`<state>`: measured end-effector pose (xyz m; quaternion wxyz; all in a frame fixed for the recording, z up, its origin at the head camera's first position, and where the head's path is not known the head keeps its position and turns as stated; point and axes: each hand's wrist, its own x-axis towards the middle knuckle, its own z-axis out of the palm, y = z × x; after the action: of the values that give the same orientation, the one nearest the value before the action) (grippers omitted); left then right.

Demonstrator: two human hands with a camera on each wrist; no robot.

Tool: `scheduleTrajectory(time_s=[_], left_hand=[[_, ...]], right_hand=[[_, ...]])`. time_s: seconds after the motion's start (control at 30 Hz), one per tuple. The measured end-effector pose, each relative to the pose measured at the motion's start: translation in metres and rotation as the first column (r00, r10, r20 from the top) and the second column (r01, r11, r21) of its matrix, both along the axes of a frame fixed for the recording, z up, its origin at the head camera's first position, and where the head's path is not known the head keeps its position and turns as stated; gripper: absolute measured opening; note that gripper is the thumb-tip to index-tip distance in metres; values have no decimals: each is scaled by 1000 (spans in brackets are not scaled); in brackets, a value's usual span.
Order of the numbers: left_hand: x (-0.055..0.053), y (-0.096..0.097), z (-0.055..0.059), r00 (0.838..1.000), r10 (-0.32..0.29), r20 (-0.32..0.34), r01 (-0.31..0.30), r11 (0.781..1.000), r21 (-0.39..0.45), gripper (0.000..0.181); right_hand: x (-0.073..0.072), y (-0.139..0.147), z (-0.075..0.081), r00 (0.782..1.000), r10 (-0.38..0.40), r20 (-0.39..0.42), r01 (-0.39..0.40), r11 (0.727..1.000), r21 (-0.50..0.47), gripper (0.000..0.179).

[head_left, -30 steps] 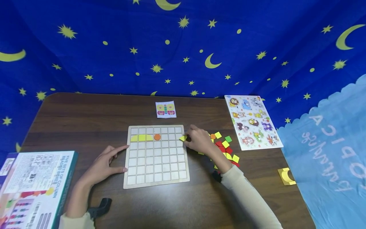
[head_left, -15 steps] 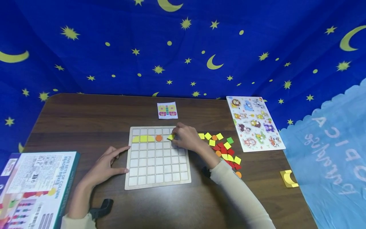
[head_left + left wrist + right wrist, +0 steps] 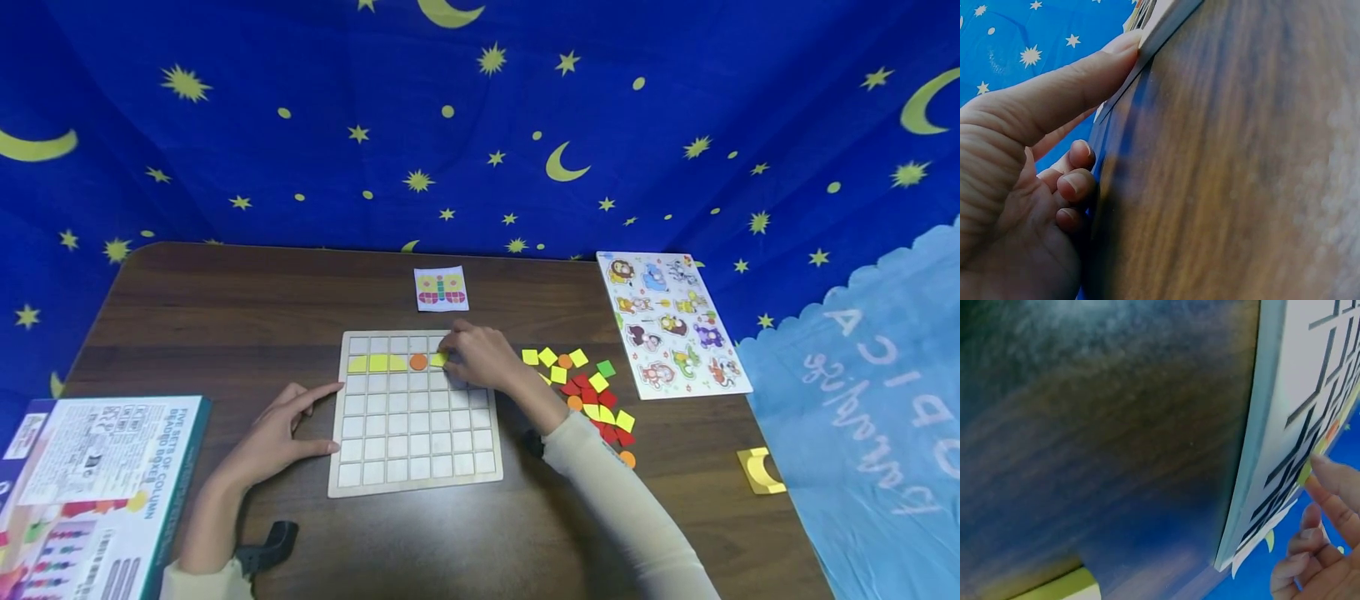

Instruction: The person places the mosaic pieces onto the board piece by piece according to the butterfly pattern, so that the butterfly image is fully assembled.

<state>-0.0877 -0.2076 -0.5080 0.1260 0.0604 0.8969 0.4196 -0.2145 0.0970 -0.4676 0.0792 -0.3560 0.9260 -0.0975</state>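
A wooden grid board lies mid-table. Several yellow tiles fill the left of its second row, followed by an orange disc. Between thumb and finger, my right hand pinches a yellow tile at the cell just right of that disc. The right wrist view also has this tile at the fingertips, low over the grid. My left hand touches the board's left edge with extended thumb and index finger. In the left wrist view its thumb presses the board's side, the other fingers loosely bent.
Loose red, yellow, orange and green tiles lie right of the board. Behind it is a butterfly picture card. An animal puzzle lies back right, a yellow cut-out piece at the right edge, and a box at the left.
My right hand has moved left from the board's right edge with the yellow tile, over the second row to beside the orange disc. The left hand stays at the board's edge.
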Motion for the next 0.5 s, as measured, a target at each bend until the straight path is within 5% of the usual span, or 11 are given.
scheduleTrajectory(time_s=[0.5], left_hand=[[1,1,0,1000,-6,-7,6,1000,-8,84]], right_hand=[[-2,-3,5,999,-26,44,25,999,39,21]])
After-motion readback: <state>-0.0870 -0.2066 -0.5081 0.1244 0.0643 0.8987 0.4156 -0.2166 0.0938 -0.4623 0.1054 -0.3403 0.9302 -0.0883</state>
